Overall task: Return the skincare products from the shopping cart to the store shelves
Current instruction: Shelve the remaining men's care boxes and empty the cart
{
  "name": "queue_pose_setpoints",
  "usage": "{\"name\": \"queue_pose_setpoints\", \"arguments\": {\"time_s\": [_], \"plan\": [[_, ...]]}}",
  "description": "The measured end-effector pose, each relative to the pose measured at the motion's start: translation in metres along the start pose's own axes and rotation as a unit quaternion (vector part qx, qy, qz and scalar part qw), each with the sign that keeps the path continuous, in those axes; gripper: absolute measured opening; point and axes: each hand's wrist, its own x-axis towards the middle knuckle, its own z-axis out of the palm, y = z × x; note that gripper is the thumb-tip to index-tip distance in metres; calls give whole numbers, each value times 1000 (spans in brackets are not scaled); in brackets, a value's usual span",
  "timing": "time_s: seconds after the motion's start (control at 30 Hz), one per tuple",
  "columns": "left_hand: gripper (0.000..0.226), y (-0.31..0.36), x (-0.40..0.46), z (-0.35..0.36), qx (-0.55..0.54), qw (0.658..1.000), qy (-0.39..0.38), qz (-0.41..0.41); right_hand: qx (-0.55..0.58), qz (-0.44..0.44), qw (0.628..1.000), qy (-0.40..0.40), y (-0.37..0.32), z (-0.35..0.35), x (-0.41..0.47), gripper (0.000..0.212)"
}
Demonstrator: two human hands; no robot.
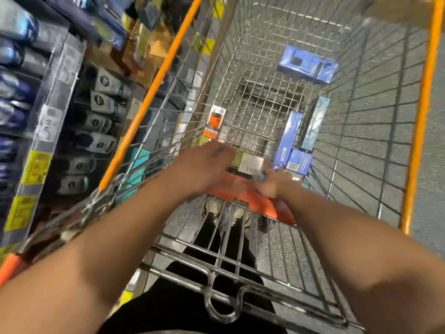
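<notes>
Both hands reach down into the shopping cart [375, 97] at its near end, just past the orange flap [255, 201] of the child seat. The left hand [204, 165] lies palm down with its fingers reaching forward onto a flat pack with a white label [250, 162], touching its left edge; motion blur hides whether they curl round it. The right hand [272, 185] sits just beside that pack's near right corner and seems to pinch something small and bluish, too smeared to name, so I cannot tell its grip for sure. The labelled pack lies between the two hands, slightly nearer the left one, its long side running across the cart.

The remaining products lie further in: a long blue box [289, 138] along the right wall, its long axis pointing away from the person, with a smaller blue box [298, 161] at its near end, another blue box [308, 65] at the far end, and an orange pack [214, 124] against the left wall. The right hand is nearer the blue boxes.

The store shelves [55, 121] with rows of dark tubes [101, 121] stand to the left of the cart, so whatever gets lifted probably has to travel left over the orange rail [154, 88].
</notes>
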Motion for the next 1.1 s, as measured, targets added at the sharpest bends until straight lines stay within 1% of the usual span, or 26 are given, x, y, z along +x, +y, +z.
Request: {"name": "queue_pose_setpoints", "arguments": {"time_s": [0.1, 0.13, 0.2, 0.23, 0.27, 0.33, 0.37, 0.43, 0.5, 0.57, 0.67, 0.73, 0.77, 0.83, 0.87, 0.9, 0.93, 0.97, 1.0, 1.03, 1.07, 1.1], "plan": [[47, -7, 3, 1, -69, 997, 26, -11, -2, -22, 1000, -10, 5, -1, 8, 103], [47, -8, 3, 1, -81, 996, 35, -16, -1, -30, 999, -18, 7, -3, 12, 109], [42, -8, 3, 1, -93, 994, 46, -18, -16, -55, 998, -19, 9, -3, 20, 132], [39, -8, 3, 1, -99, 994, 49, -14, -38, -68, 997, -14, 10, -3, 25, 139], [38, -7, 2, 0, -105, 993, 51, -12, -63, -83, 995, -2, 11, -4, 25, 135], [42, -4, -2, -1, -108, 993, 48, -12, -100, -122, 986, 45, 11, -7, 19, 106], [45, -2, -4, -2, -107, 993, 45, -12, -112, -145, 981, 68, 11, -8, 14, 95], [46, 0, -9, -3, -104, 994, 43, -14, -108, -175, 974, 92, 12, -6, 8, 84], [45, 4, -14, -5, -106, 993, 48, -11, -64, -192, 974, 103, 9, -4, -6, 76], [45, 6, -19, -5, -101, 994, 50, -6, 20, -200, 972, 126, 1, -5, -24, 66], [48, 11, -31, -6, -108, 993, 56, 3, 129, -192, 958, 168, -19, -15, -62, 51], [48, 12, -39, -4, -113, 991, 67, 16, 188, -194, 945, 186, -31, -27, -83, 54], [47, 10, -45, -7, -123, 989, 79, 24, 220, -201, 934, 197, -40, -38, -102, 60], [41, 8, -58, -12, -130, 986, 98, 23, 313, -201, 908, 193, -54, -57, -133, 64], [37, 9, -65, -16, -110, 988, 99, 33, 362, -187, 897, 172, -61, -66, -150, 66], [36, 10, -75, -21, -126, 986, 106, 25, 419, -176, 879, 144, -70, -75, -165, 76], [38, 11, -81, -23, -145, 982, 118, 20, 479, -161, 856, 110, -77, -82, -177, 89], [41, 13, -91, -27, -176, 977, 119, 19, 544, -153, 821, 77, -84, -89, -187, 96], [43, 13, -100, -31, -185, 975, 116, 30, 598, -158, 784, 51, -91, -97, -198, 94], [45, 12, -111, -37, -203, 970, 122, 46, 628, -186, 755, 32, -97, -103, -212, 86], [46, 12, -121, -41, -231, 962, 133, 61, 646, -212, 733, 3, -104, -110, -229, 79], [46, 12, -131, -46, -275, 949, 135, 70, 653, -233, 720, -18, -113, -116, -244, 77]]}}
